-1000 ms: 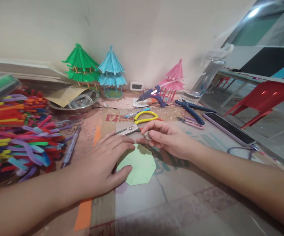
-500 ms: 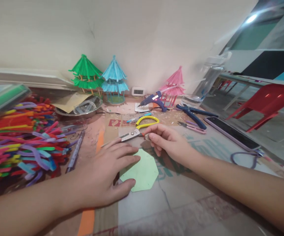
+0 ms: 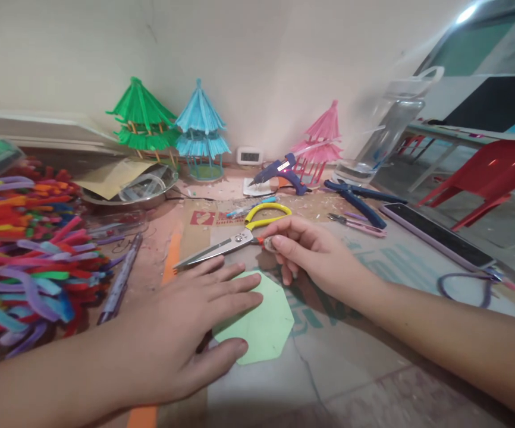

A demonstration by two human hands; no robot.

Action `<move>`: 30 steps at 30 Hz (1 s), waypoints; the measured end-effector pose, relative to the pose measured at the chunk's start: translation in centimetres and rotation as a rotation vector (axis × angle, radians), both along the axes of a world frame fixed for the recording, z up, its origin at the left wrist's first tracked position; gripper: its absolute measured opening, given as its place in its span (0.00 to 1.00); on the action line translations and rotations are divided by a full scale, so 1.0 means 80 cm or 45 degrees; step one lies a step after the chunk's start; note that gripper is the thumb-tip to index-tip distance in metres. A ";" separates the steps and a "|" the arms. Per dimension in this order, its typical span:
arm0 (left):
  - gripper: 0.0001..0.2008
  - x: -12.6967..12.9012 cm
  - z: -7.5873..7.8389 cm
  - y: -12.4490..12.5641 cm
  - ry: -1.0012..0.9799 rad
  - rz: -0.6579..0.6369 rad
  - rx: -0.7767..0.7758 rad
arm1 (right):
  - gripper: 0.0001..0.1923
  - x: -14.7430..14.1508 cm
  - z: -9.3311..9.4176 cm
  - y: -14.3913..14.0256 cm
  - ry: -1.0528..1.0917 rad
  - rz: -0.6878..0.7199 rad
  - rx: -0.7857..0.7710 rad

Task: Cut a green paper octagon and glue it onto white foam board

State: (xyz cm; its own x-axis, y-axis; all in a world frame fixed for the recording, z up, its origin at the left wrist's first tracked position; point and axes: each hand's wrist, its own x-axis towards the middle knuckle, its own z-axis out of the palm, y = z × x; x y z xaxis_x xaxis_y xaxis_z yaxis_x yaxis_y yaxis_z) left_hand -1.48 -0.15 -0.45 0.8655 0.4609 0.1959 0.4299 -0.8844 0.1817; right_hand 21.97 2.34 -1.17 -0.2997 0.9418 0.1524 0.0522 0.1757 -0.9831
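Observation:
My left hand (image 3: 204,309) lies palm down with fingers spread over the left side of a pale green paper octagon (image 3: 266,327). Just beyond its fingertips is a pair of scissors (image 3: 228,245), blades pointing left, with one yellow handle loop in plain sight. The fingers of my right hand (image 3: 302,246) are pinched at the scissors' other handle, where an orange bit and a whitish end show by the thumb. Most of that handle is hidden by the hand.
Pipe cleaners (image 3: 38,267) pile up left, beside a pen (image 3: 121,279). Behind stand green (image 3: 144,119), blue (image 3: 201,131) and pink (image 3: 322,142) model pavilions, a glue gun (image 3: 279,172) and a metal dish (image 3: 150,199). Pliers (image 3: 360,205), a phone (image 3: 438,235) and a water bottle (image 3: 391,131) are right.
The view has shifted slightly, so the pavilions sit higher and the octagon lower. Both hands keep nearly the same place and pose, and more of the scissor blades shows.

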 end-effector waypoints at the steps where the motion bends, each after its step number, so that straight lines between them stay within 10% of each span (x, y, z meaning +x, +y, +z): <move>1: 0.23 0.001 0.000 0.000 0.008 0.017 0.018 | 0.09 0.000 0.001 -0.002 -0.004 0.013 0.016; 8: 0.23 0.007 0.001 -0.006 -0.033 0.190 0.244 | 0.07 -0.006 0.005 -0.014 -0.060 0.112 0.097; 17: 0.13 0.003 -0.002 -0.002 -0.419 0.207 -0.030 | 0.09 -0.004 0.002 -0.001 -0.138 0.104 0.085; 30: 0.12 0.002 0.001 0.020 -0.186 0.176 0.055 | 0.04 -0.019 0.010 -0.027 -0.640 0.183 0.358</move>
State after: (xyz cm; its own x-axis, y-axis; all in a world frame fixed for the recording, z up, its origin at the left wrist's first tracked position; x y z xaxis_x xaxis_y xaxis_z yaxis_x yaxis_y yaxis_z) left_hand -1.29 1.49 -0.38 0.7553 0.5621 0.3370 0.5197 -0.8269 0.2147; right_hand 20.41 0.15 -0.37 -0.5212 0.8306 0.1962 0.4559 0.4653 -0.7587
